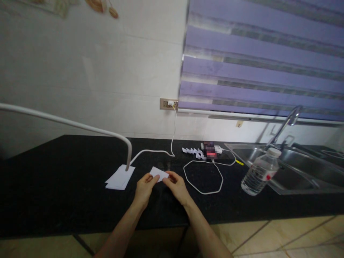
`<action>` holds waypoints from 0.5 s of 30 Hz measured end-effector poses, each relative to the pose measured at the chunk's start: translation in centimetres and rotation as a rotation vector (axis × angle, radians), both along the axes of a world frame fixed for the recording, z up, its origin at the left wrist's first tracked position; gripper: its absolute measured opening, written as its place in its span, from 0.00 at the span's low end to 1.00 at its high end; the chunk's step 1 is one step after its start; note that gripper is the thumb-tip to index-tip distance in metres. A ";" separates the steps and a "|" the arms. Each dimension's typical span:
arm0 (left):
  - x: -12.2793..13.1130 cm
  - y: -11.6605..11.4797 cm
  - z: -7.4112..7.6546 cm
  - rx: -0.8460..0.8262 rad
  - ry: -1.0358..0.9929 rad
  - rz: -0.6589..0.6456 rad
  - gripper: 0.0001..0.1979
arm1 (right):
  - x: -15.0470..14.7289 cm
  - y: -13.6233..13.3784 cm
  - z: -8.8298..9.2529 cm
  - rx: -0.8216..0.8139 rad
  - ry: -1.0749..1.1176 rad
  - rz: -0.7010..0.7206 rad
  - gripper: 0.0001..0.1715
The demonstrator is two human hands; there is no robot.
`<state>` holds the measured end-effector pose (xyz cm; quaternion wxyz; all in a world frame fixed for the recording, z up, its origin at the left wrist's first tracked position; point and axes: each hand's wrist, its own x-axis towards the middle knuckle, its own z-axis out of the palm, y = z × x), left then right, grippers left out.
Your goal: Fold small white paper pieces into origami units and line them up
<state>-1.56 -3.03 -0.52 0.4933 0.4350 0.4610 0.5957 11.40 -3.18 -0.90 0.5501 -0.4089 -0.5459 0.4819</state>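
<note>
Between my two hands is a small piece of white paper (pixel 158 173), held a little above the black countertop. My left hand (pixel 144 188) pinches its left side, thumb on top. On the right side, my right hand (pixel 176 185) grips the paper with its thumb at the near edge and fingers curled behind. A stack of white paper sheets (pixel 119 179) lies to the left of my left hand. Beyond my right hand sit several small folded white paper pieces (pixel 192 151) in a row.
A white gooseneck arm (pixel 107 132) reaches in from the left, over the stack. A looped white cable (pixel 204 193) and a blurred device (pixel 211 150) lie right of my hands. Further right stand a large water bottle (pixel 259 173) and a steel sink (pixel 285 191) with a faucet (pixel 286 123).
</note>
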 end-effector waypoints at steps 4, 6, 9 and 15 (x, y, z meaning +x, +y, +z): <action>0.0 -0.2 0.0 -0.009 0.082 -0.057 0.15 | -0.1 0.0 0.0 0.045 -0.040 -0.034 0.12; -0.1 -0.3 0.0 0.003 0.134 -0.058 0.15 | 0.1 0.0 0.0 0.065 -0.045 -0.055 0.12; -0.2 -0.3 0.0 0.016 0.176 -0.074 0.14 | 0.2 0.1 -0.2 0.086 -0.029 -0.048 0.13; -0.3 -0.5 0.2 -0.001 0.218 -0.102 0.14 | 0.3 -0.2 -0.1 0.109 -0.059 -0.022 0.13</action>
